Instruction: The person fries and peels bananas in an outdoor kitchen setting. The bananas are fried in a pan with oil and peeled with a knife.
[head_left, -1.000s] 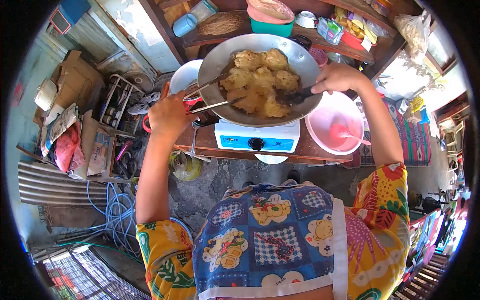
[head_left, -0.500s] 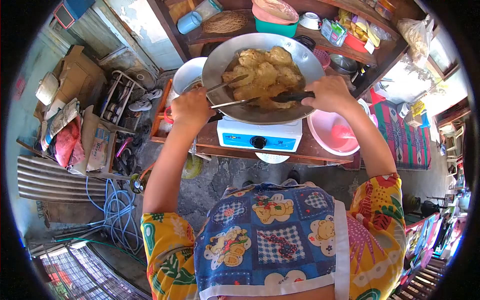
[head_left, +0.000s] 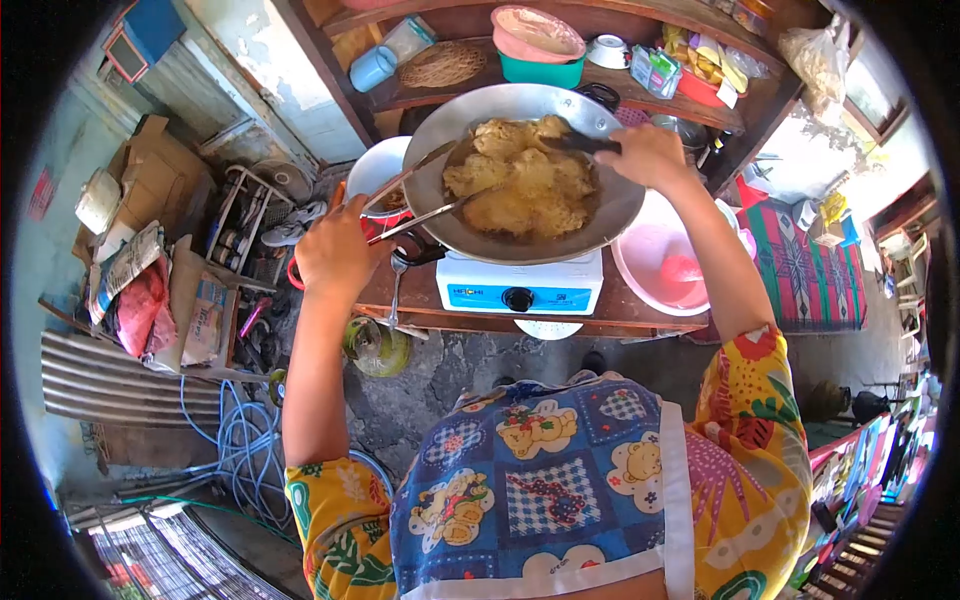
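A large metal wok (head_left: pixel 425 190) rests on a white and blue tabletop gas stove (head_left: pixel 570 290). Inside it, several battered golden pieces of food (head_left: pixel 525 185), which look like chicken, lie in bubbling oil. My left hand (head_left: pixel 335 250), left of the wok, is closed around metal tongs (head_left: pixel 415 217). The tongs' two arms are spread apart and reach over the wok, one tip touching the food. At the wok's upper right, my right hand (head_left: pixel 650 160) grips a black spatula (head_left: pixel 575 142) by its handle. The spatula's head points left, over the far edge of the food.
A white bowl (head_left: pixel 375 165) stands left of the wok. To the right is a pink basin (head_left: pixel 640 270) with a pink scoop (head_left: pixel 680 268). Behind, a wooden shelf (head_left: pixel 450 90) carries basins and packets. A green gas cylinder (head_left: pixel 380 350) sits on the floor below the table.
My left hand has drawn back left and down, and the tongs have opened wider. My right hand has moved the spatula up from the wok's near right side to its far right.
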